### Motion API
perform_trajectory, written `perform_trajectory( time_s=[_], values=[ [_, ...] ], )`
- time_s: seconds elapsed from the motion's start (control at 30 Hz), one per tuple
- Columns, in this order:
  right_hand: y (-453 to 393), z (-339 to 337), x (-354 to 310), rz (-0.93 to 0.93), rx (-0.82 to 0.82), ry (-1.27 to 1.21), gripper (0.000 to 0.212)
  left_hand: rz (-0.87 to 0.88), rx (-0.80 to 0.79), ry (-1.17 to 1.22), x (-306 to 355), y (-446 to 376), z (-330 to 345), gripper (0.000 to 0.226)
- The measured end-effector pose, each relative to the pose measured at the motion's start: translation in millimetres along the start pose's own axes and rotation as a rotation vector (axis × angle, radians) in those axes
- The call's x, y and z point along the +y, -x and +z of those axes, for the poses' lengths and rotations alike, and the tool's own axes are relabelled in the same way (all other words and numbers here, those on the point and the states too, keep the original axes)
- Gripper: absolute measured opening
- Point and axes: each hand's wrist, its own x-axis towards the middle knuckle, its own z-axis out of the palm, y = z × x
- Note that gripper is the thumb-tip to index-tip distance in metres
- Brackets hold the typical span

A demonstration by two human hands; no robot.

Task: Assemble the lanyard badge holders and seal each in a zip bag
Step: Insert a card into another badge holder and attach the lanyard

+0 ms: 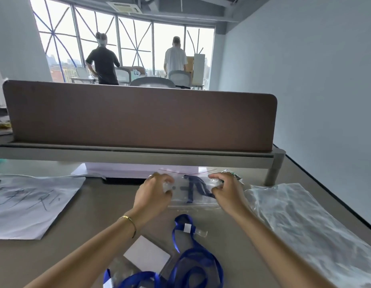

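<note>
Head view, bench edges: the grey bench (97, 204) ends at its right edge along the pale wall, and a raised shelf with a brown divider panel (139, 117) closes off its far side.
Open room: bare bench surface lies between the left forearm and the scribbled paper sheet (31, 204) at left; on the right a stack of clear plastic bags (301, 221) fills the space out to the bench edge.
Zip bag: a clear zip bag (193, 201) with a red seal line lies flat beside the shelf, between both hands, with a dark blue lanyard (198, 187) showing inside.
Left hand: the left hand (154, 192) has its fingers curled, pinching the bag's left end.
Right hand: the right hand (227, 191) has its fingers curled too, pinching the bag's right end.
Near side: a loose blue lanyard (193, 265) with a clear clip lies between the forearms, beside a white card (147, 254) and clear badge holders (122, 269), partly blurred.
Background: two people stand at the windows beyond the divider.
</note>
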Motion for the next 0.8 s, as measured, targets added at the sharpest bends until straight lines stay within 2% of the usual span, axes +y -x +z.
perform_trajectory(
  time_s=[0.17, 0.27, 0.43, 0.6, 0.7, 0.8],
  values=[
    [3.5, 12.9, 10.7, -0.011, -0.137, 0.072, 0.055, -0.015, -0.13, -0.047, -14.1, -2.0, 5.4, 0.024],
    [10.1, 9.5, 4.1, -0.023, -0.113, 0.187, 0.059, -0.004, -0.149, -0.055, -17.1, 3.2, -1.2, 0.026],
    [31.8, -0.5, -27.9, -0.197, -0.046, 0.176, 0.034, 0.054, -0.169, -0.111, -13.6, 28.0, -29.3, 0.038],
    [60.6, 0.9, -55.0, -0.257, -0.25, 0.107, 0.026, 0.179, -0.625, -0.251, -18.0, 68.2, -64.9, 0.05],
    [73.2, 3.9, -62.1, -0.26, -0.387, 0.084, 0.024, 0.201, -0.693, -0.308, -28.2, 81.0, -69.8, 0.057],
    [80.2, 8.4, -63.7, -0.265, -0.428, 0.089, 0.024, 0.192, -0.707, -0.302, -30.5, 82.1, -70.0, 0.058]
  ],
)
